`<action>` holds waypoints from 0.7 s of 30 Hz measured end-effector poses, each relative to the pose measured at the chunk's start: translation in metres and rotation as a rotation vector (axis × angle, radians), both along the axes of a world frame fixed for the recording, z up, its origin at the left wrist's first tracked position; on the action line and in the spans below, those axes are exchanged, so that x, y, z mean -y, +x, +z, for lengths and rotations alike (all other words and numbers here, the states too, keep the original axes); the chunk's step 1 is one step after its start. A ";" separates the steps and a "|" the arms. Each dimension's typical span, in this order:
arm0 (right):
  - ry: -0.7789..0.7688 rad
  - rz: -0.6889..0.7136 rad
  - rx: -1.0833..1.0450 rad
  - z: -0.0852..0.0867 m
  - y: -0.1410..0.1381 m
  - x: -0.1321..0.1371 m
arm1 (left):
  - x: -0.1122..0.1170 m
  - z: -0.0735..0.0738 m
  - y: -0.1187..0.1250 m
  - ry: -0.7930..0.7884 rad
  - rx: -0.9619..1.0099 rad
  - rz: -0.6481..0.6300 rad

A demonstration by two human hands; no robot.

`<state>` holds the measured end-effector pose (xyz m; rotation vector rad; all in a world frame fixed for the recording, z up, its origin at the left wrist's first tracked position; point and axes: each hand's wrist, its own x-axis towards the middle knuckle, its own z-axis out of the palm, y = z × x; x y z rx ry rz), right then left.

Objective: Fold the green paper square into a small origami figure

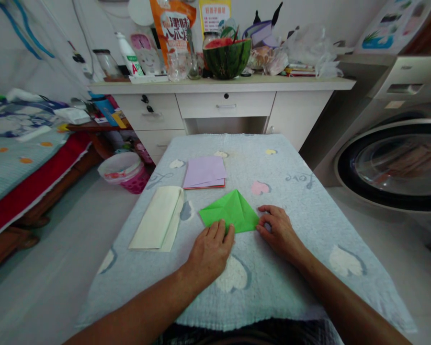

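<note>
A folded sheet of green paper [232, 211] lies on the cloth-covered table, its peak pointing away from me and creases running down from it. My left hand [211, 247] rests on its lower edge, fingers laid out over the paper and thumb a little apart. At the paper's right corner, my right hand [276, 227] has thumb and index finger closed on the tip. Behind the green paper sits a small stack of paper squares [205, 171], lilac on top with a red edge beneath. To the left lies a folded cream-coloured cloth or paper [158, 218].
A pale blue tablecloth [290, 282] with heart patterns covers the table. Behind it, a white cabinet [226, 103] carries a cut watermelon [228, 62], jars and bags. A washing machine [391, 143] stands at right; a pink bin [125, 172] and a bed [32, 167] are at left.
</note>
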<state>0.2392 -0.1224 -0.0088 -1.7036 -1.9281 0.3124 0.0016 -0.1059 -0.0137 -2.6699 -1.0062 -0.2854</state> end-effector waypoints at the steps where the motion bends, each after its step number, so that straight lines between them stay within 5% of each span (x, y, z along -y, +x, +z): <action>1: 0.002 0.000 0.002 0.000 0.000 0.000 | 0.000 0.000 0.000 0.002 0.000 0.001; 21: 0.016 0.013 0.011 -0.005 0.003 -0.001 | -0.002 0.005 0.001 -0.028 0.041 0.014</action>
